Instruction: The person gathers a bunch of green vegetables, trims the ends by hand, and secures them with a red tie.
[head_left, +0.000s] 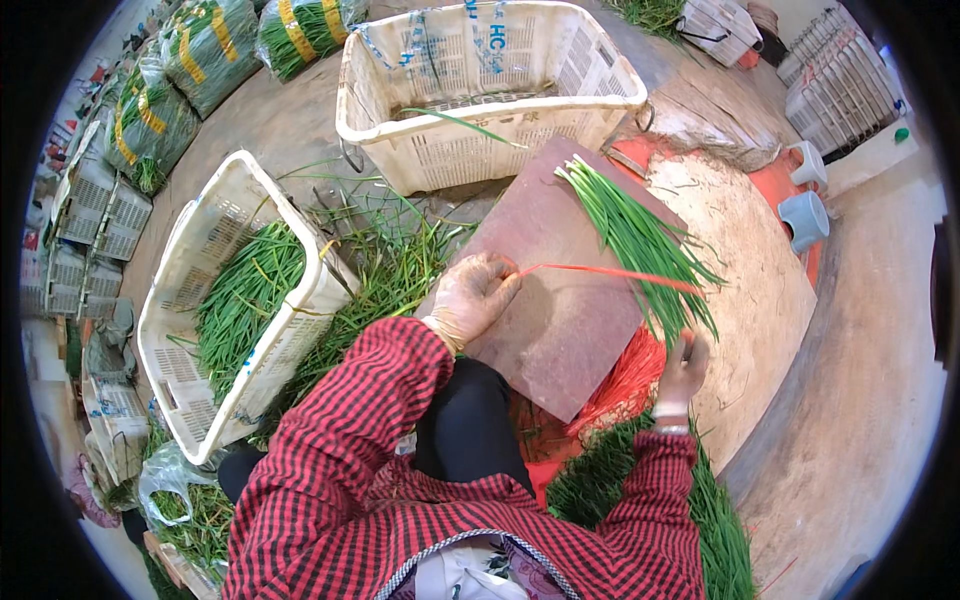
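My left hand (474, 296), in a thin pale glove, pinches one end of a red plastic strip (600, 269) above a reddish-brown board (540, 300). The strip stretches right, over the leaves of a loose bunch of green garlic chives (622, 225). The bunch lies along the board's right side, pale stem ends pointing away from me and leaf tips hanging over the edge. My right hand (682, 367) is just below those tips, blurred, with curled fingers. A reddish spot shows at its fingertips, but whether it grips the strip is unclear.
Beneath the board's near edge lies a pile of red strips (626, 379). More chives (720, 525) are by my right forearm. A white crate (169, 375) holding chives stands left, with loose leaves (390, 270) beside it. Another white crate (487, 124) stands beyond the board.
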